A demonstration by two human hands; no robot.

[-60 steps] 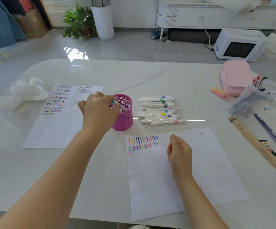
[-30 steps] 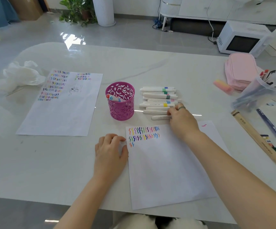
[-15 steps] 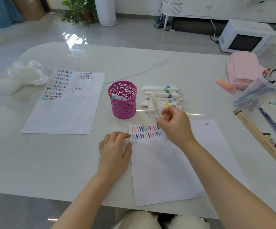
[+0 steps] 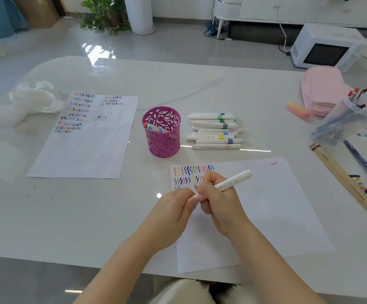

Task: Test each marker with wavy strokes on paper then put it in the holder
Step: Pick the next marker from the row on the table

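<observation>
Two bare forearms enter from the lower edge of the view, the left forearm (image 4: 116, 266) and the right forearm (image 4: 272, 260), both uncovered along all of their visible length. Each ends in an ungloved hand: the left hand (image 4: 173, 207) and the right hand (image 4: 217, 200). The fingers (image 4: 207, 179) are slim, and the one nail that shows is short and pale. At the bottom edge, a light beige cloth garment (image 4: 178, 291) covers the lap, with a darker patch beside it.

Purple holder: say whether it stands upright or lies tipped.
Upright. The purple holder stands on its base, rim facing up, with markers leaning inside.
</observation>
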